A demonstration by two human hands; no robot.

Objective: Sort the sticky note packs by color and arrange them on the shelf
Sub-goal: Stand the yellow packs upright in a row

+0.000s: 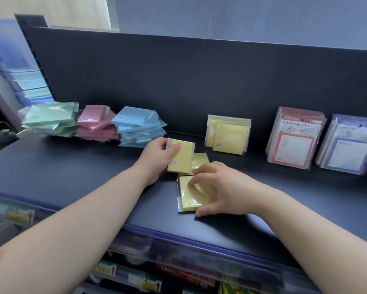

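Observation:
My left hand (157,158) grips a yellow sticky note pack (181,157), tilted upright above the dark blue shelf (72,172). My right hand (220,185) rests on another yellow pack (186,200) lying flat, fingertips on top and thumb at its near edge. A third yellow pack (200,160) lies between them, partly hidden. Two yellow packs (229,134) lean against the shelf's back panel. At the left stand piles of green packs (50,119), pink packs (96,124) and blue packs (139,127).
Red-framed memo pads (294,139) and purple-framed memo pads (347,145) lean against the back panel at the right. A clear front rail (178,247) runs along the shelf edge, with goods on the lower shelf below. Blue trays (27,81) stand at the far left.

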